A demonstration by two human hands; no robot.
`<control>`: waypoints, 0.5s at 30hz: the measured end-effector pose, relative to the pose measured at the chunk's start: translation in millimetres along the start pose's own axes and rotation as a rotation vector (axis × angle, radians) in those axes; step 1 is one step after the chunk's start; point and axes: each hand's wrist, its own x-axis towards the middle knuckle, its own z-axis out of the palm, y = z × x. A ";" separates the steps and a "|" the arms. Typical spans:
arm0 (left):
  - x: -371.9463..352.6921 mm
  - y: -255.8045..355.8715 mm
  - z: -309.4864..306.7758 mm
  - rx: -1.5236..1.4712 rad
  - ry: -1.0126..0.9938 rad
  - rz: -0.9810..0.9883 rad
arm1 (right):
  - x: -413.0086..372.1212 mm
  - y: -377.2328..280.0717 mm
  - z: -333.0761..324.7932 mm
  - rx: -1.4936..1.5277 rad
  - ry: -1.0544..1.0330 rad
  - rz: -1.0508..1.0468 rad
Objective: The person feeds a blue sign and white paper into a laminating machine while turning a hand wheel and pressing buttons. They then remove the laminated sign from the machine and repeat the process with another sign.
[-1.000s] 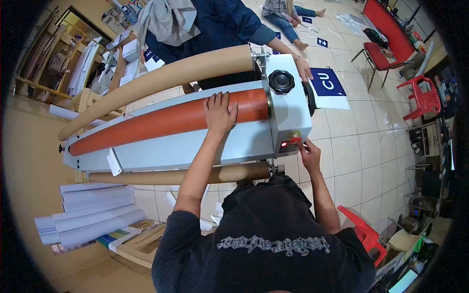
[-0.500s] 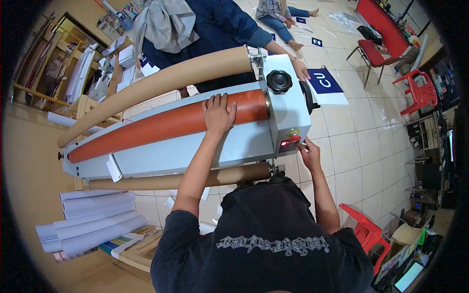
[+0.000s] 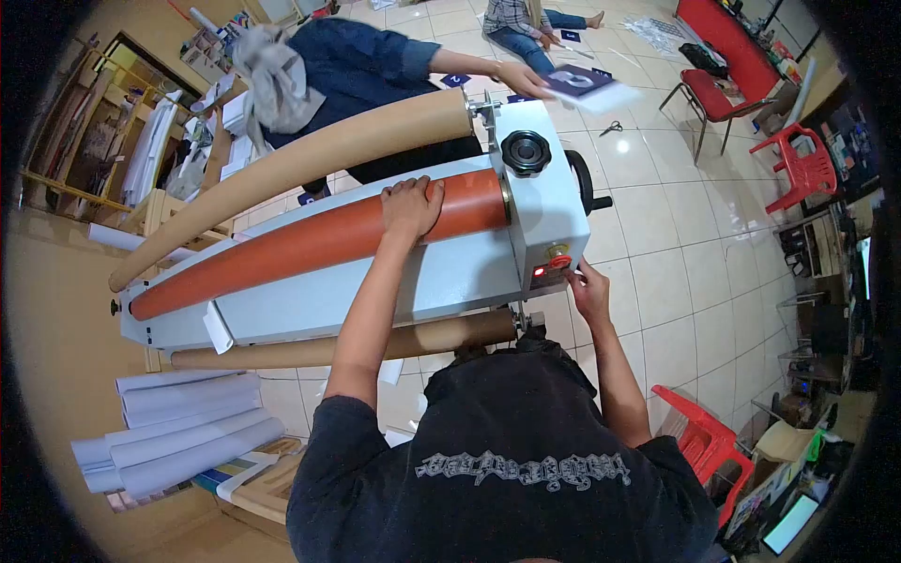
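Observation:
My left hand (image 3: pixel 409 208) lies flat with spread fingers on the red roller (image 3: pixel 319 239) of a long pale machine (image 3: pixel 450 272). Nothing is held in it. My right hand (image 3: pixel 589 291) is at the machine's right end, its fingers bent against the lower edge of the control box (image 3: pixel 549 211), beside the red button (image 3: pixel 559 262) and a lit red switch. Whether those fingers grip anything is hidden. A black knob (image 3: pixel 526 152) tops the box. Brown tubes run behind (image 3: pixel 300 169) and in front (image 3: pixel 347 347) of the roller.
Across the machine, a co-worker (image 3: pixel 361 66) holds a blue and white sheet (image 3: pixel 587 86). Another person (image 3: pixel 521 33) sits on the floor. Scissors (image 3: pixel 612 128) lie on the tiles. Red chairs (image 3: pixel 802 169) stand right; white rolls (image 3: pixel 188 422) lie left.
The co-worker has leaned away to the left and lifted the blue and white sheet, uncovering the scissors. My left hand stays on the roller, and my right hand remains by the control box.

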 end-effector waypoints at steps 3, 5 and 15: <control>10.9 2.9 -10.5 0.022 -0.192 -0.055 | -2.1 5.8 2.8 -0.026 0.052 0.020; 18.3 3.3 -14.7 0.018 -0.271 -0.068 | -0.2 4.8 0.8 -0.011 0.039 -0.010; 39.9 -1.8 -16.0 -0.051 -0.493 -0.129 | -0.7 1.3 -3.3 0.003 -0.013 0.016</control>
